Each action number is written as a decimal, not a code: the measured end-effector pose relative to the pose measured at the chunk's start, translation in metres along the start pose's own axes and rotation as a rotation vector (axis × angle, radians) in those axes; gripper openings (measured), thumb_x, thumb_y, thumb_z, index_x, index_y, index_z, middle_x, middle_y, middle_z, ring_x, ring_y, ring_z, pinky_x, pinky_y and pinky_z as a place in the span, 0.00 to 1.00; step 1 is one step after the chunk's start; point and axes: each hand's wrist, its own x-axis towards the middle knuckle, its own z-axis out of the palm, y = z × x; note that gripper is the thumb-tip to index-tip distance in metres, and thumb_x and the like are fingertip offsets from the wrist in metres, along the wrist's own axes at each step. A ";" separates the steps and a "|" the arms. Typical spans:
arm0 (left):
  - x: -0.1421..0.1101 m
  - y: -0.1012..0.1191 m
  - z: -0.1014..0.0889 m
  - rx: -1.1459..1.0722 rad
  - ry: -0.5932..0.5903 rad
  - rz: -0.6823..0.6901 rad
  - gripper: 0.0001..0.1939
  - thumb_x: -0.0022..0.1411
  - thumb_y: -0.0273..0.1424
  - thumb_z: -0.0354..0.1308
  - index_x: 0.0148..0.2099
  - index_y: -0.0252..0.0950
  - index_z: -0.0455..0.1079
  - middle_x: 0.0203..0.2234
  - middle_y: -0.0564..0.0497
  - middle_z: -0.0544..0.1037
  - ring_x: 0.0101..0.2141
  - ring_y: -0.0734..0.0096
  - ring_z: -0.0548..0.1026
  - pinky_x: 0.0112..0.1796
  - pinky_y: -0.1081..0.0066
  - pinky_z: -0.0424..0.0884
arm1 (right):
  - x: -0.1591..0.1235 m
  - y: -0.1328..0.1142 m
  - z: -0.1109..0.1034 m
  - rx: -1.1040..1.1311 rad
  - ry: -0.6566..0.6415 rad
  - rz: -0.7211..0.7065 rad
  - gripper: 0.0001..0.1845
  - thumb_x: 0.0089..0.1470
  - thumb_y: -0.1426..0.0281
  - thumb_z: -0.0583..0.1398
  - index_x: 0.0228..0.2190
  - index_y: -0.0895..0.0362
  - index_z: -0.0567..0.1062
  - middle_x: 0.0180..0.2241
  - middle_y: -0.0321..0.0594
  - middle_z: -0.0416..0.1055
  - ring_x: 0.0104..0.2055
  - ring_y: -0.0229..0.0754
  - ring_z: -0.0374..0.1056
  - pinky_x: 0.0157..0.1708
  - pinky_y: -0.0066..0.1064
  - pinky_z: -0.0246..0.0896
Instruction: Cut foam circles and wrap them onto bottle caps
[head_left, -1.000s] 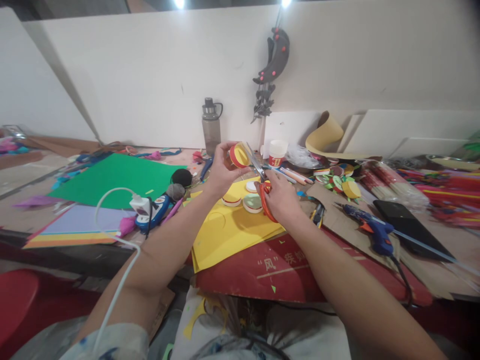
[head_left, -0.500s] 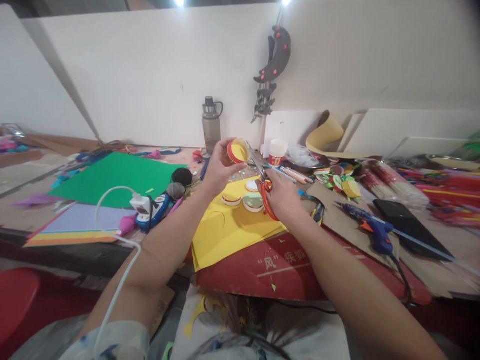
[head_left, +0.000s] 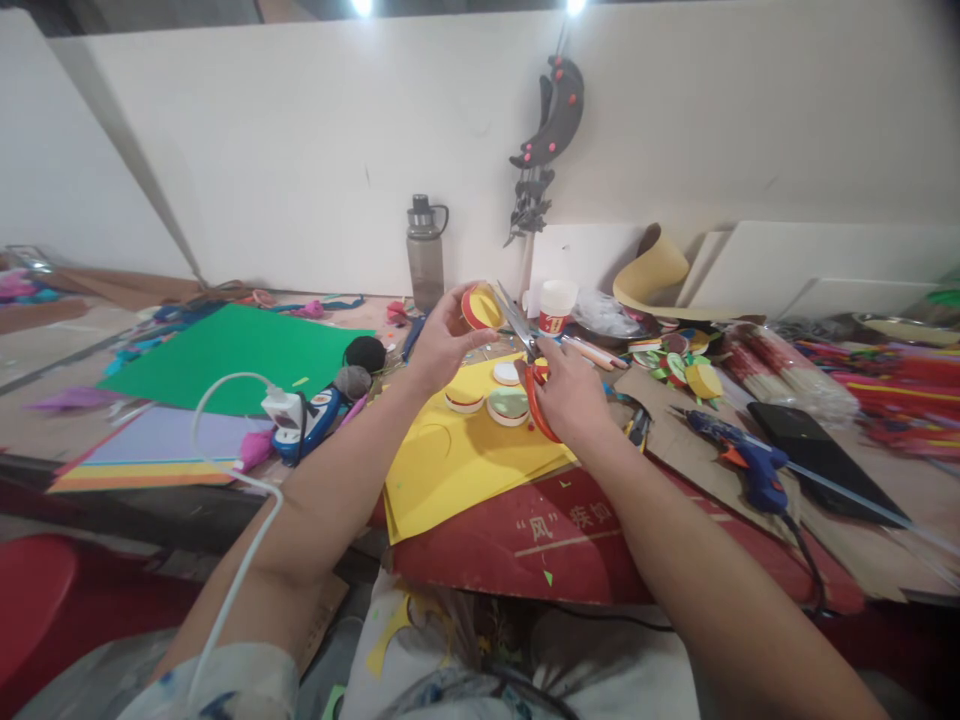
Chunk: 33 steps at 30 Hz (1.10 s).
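Note:
My left hand (head_left: pixel 448 340) grips a round disc (head_left: pixel 484 307) by its edge, yellow on its face with a red and white rim. Fingers of my right hand (head_left: pixel 571 385) are through the orange handles of the scissors (head_left: pixel 519 325). The scissor blades point up and left, with their tips close to the disc's right edge; whether they touch it I cannot tell. Below the hands, several similar discs lie on yellow paper sheets (head_left: pixel 427 490): a yellow-topped disc (head_left: pixel 465 400), a green-topped disc (head_left: pixel 509 405) and a small white disc (head_left: pixel 507 373).
A blue glue gun (head_left: pixel 739 455) lies on cardboard beside a black phone (head_left: pixel 806 450). Behind stand a grey bottle (head_left: pixel 425 255) and a paper cup (head_left: pixel 556 305). Green sheet (head_left: pixel 232 355), yarn (head_left: pixel 364 353) and a white-cabled plug (head_left: pixel 285 408) are at left. More discs (head_left: pixel 679 365) lie right.
The disc in my left hand has been turned a little, and its yellow face is tilted differently. The scissors have shifted slightly and stay in my right hand.

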 end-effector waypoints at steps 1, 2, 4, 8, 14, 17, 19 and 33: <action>0.000 0.002 0.000 0.006 0.003 -0.012 0.41 0.45 0.41 0.80 0.59 0.43 0.69 0.57 0.45 0.77 0.57 0.55 0.76 0.54 0.60 0.76 | 0.000 0.001 0.001 0.000 0.009 -0.008 0.22 0.69 0.60 0.54 0.56 0.56 0.75 0.47 0.54 0.76 0.42 0.55 0.71 0.39 0.38 0.61; 0.000 0.003 -0.001 0.012 0.005 -0.021 0.41 0.45 0.41 0.80 0.60 0.43 0.70 0.58 0.44 0.77 0.57 0.55 0.76 0.53 0.60 0.77 | 0.000 0.001 0.001 -0.001 0.016 -0.013 0.22 0.69 0.60 0.54 0.56 0.57 0.75 0.47 0.54 0.76 0.42 0.55 0.71 0.39 0.38 0.61; 0.000 0.005 -0.002 0.018 0.011 -0.029 0.41 0.46 0.42 0.79 0.60 0.42 0.70 0.58 0.44 0.77 0.57 0.54 0.77 0.52 0.60 0.77 | 0.000 0.001 0.001 -0.008 0.020 -0.022 0.22 0.68 0.60 0.54 0.56 0.57 0.75 0.46 0.55 0.76 0.42 0.55 0.71 0.39 0.39 0.61; 0.000 0.008 -0.003 0.002 0.030 -0.044 0.42 0.46 0.45 0.79 0.61 0.41 0.71 0.57 0.43 0.78 0.52 0.57 0.79 0.46 0.65 0.78 | 0.000 0.001 0.000 -0.031 0.002 -0.026 0.22 0.69 0.61 0.53 0.56 0.57 0.75 0.46 0.54 0.77 0.42 0.56 0.71 0.40 0.39 0.60; 0.001 0.014 -0.002 -0.017 0.029 -0.049 0.41 0.49 0.47 0.77 0.63 0.43 0.70 0.55 0.44 0.80 0.46 0.61 0.82 0.38 0.69 0.78 | 0.001 0.003 0.002 -0.041 -0.003 -0.031 0.21 0.69 0.62 0.53 0.55 0.57 0.75 0.43 0.54 0.78 0.44 0.56 0.72 0.41 0.38 0.61; 0.000 0.020 0.001 -0.062 0.051 -0.057 0.37 0.52 0.49 0.75 0.60 0.42 0.71 0.53 0.44 0.80 0.45 0.62 0.82 0.34 0.71 0.76 | 0.003 0.006 0.005 0.048 0.019 -0.045 0.20 0.68 0.60 0.53 0.52 0.57 0.76 0.41 0.52 0.79 0.42 0.54 0.72 0.41 0.38 0.61; 0.000 0.024 0.003 -0.091 0.061 -0.087 0.35 0.54 0.52 0.71 0.59 0.41 0.73 0.52 0.43 0.81 0.44 0.61 0.83 0.33 0.70 0.75 | 0.004 0.009 0.006 0.140 0.050 -0.059 0.19 0.67 0.58 0.53 0.48 0.56 0.77 0.39 0.49 0.79 0.40 0.53 0.71 0.40 0.37 0.61; 0.005 0.009 -0.026 0.562 0.016 -0.162 0.39 0.42 0.45 0.80 0.57 0.39 0.79 0.51 0.43 0.80 0.46 0.59 0.78 0.48 0.61 0.75 | 0.009 0.016 0.008 0.406 0.173 -0.006 0.20 0.63 0.51 0.55 0.39 0.54 0.74 0.33 0.43 0.76 0.36 0.47 0.68 0.40 0.38 0.62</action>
